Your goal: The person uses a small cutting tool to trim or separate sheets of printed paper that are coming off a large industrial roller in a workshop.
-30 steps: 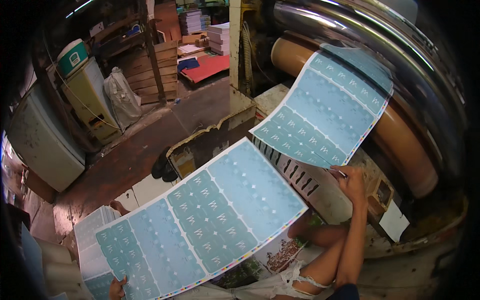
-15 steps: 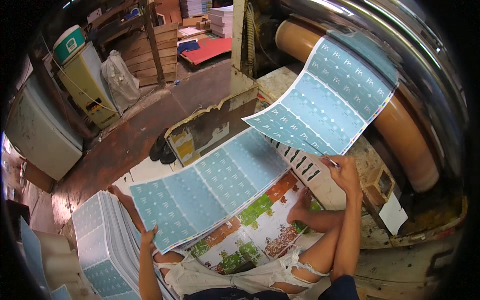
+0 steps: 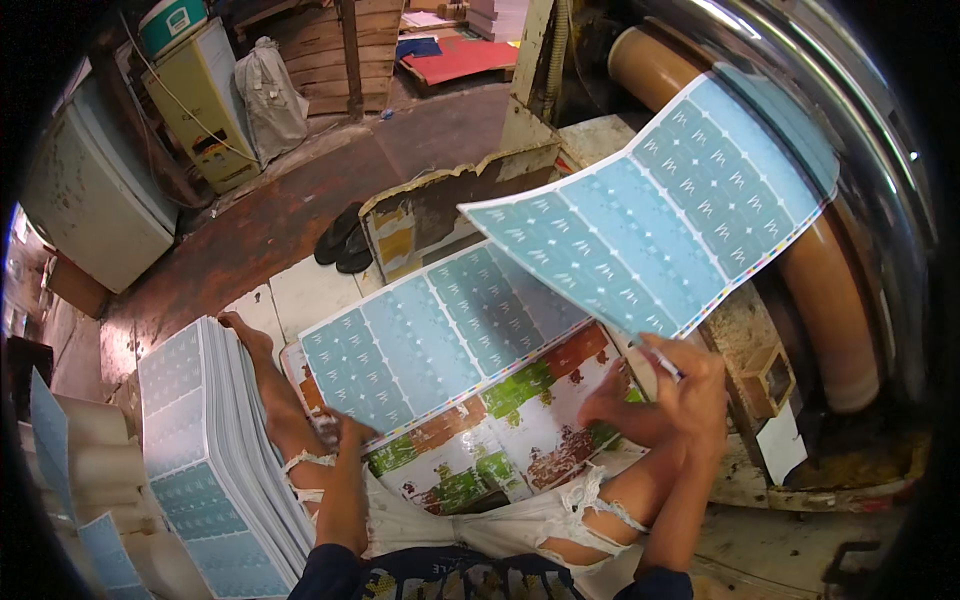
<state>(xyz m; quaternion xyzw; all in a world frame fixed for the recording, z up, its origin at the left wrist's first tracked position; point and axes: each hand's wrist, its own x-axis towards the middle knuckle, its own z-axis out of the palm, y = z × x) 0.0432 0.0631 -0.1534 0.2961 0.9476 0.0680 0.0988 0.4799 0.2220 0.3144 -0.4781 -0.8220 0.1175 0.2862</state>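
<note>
A tall stack of blue printed sheets (image 3: 215, 470) stands at the far left, just beside the person's bare leg. Right of the stack, the left hand (image 3: 350, 428) pinches the near corner of one blue label sheet (image 3: 440, 335), which lies flat across the lap on a green-and-brown blotched board (image 3: 500, 440). Farther right, the right hand (image 3: 690, 375) grips the lower edge of a second blue sheet (image 3: 660, 215), lifted and curling toward the brown roller (image 3: 830, 300).
</note>
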